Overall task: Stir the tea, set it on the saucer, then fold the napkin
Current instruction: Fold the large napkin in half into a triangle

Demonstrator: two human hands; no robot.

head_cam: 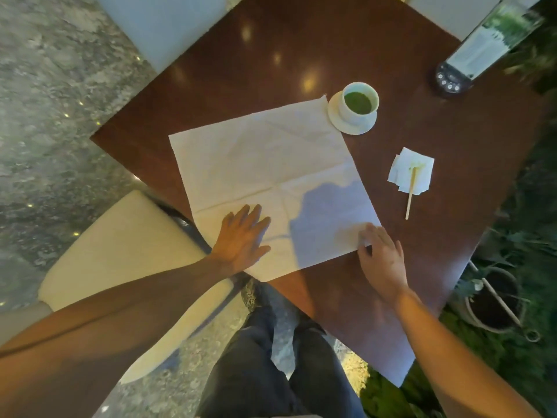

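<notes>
A large white napkin (265,164) lies spread flat on the dark wooden table (422,251), creased into quarters. My left hand (241,236) presses flat on its near left part, fingers straight. My right hand (381,254) is at the napkin's near right corner, its thumb and fingers pinching the edge. A white cup of green tea (358,102) stands on a white saucer (346,125) just past the napkin's far right corner. A wooden stirrer (410,194) lies on a small stained tissue (419,167) to the right.
A dark device with buttons and a clear upright sign (470,61) stands at the table's far right. A cream chair (120,251) is at the left, a pale chair (168,25) beyond. A plant pot (497,303) sits on the floor at right. My legs are below the table's near corner.
</notes>
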